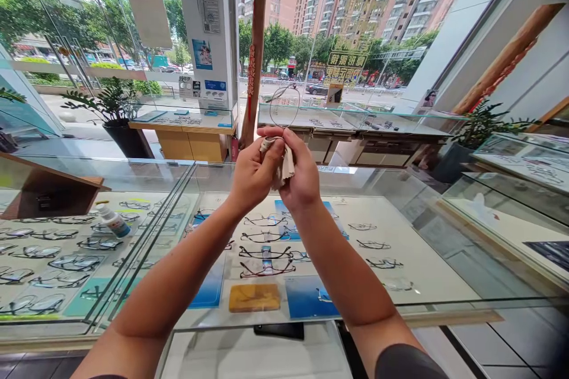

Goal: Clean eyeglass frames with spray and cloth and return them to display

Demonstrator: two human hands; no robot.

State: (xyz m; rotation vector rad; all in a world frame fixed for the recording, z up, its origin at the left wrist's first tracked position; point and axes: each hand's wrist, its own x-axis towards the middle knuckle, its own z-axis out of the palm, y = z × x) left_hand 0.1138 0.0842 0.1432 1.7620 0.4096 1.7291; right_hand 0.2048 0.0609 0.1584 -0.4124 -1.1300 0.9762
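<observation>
Spectacles (284, 108) with a thin wire rim are held up above a glass display counter (400, 308), left hand (253, 174) and right hand (302, 173) pinched together on a pale cloth (284, 169) round the frame; open air surrounds them, a spray bottle (113, 220) sits well off left, sunlit shop windows beyond

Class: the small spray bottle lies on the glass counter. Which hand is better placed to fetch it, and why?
Probably the left hand: the spray bottle lies on its side of the glass counter, while the right hand pinches the glasses and cloth.

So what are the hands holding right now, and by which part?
Both hands, left hand and right hand, pinch thin-rimmed glasses at the lower rim through a cleaning cloth.
</observation>
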